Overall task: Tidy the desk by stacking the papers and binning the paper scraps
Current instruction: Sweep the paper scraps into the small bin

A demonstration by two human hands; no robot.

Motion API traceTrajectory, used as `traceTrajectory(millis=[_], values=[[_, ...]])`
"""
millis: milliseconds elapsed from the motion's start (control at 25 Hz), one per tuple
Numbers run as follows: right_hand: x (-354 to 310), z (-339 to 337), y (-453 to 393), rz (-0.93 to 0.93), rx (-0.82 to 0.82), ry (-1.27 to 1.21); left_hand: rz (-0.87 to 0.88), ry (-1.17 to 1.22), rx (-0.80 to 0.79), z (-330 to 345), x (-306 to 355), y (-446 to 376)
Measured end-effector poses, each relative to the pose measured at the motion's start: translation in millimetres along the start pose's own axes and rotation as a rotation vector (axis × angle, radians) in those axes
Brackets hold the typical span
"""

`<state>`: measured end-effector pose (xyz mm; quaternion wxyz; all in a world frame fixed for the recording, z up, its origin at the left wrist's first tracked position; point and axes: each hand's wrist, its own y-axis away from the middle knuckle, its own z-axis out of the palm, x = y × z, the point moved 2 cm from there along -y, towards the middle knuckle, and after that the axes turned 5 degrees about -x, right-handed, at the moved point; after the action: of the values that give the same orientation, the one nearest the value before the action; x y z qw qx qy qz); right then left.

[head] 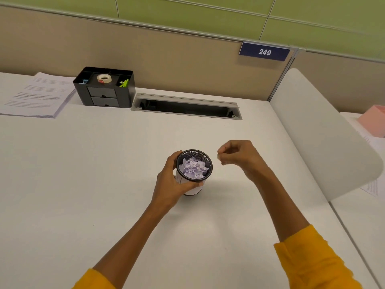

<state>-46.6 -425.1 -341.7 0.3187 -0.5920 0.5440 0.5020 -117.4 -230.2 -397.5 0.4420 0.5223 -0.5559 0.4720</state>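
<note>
Scraps of pale lilac paper (194, 168) fill the small black mesh bin (194, 172), which my left hand (175, 185) clasps steady. My right hand (239, 158) hovers beside its rim, fingers pinched, perhaps on a scrap; I cannot tell.

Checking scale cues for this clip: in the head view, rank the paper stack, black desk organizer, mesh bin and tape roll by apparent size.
1. paper stack, partly cut off at the left edge
2. black desk organizer
3. mesh bin, nearer the camera, so its rank against the organizer is unsure
4. tape roll
</note>
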Motion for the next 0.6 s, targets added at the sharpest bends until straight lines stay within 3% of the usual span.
traceTrajectory(millis=[120,240,480,600], values=[[-30.5,19.9,14.4,-0.082,-0.13,0.136,0.005,0.0,-0.023,7.0,1.1,-1.8],[-30.5,26.7,18.6,-0.099,-0.081,0.305,0.012,-0.007,-0.049,13.5,5.0,-2.3],[-14.2,2.8,11.3,-0.101,-0.012,0.066,0.015,0.013,-0.027,10.3,3.7,-4.1],[26.5,-14.9,7.8,0.002,0.2,-0.058,-0.004,0.031,-0.015,7.7,-2.6,-4.1]])
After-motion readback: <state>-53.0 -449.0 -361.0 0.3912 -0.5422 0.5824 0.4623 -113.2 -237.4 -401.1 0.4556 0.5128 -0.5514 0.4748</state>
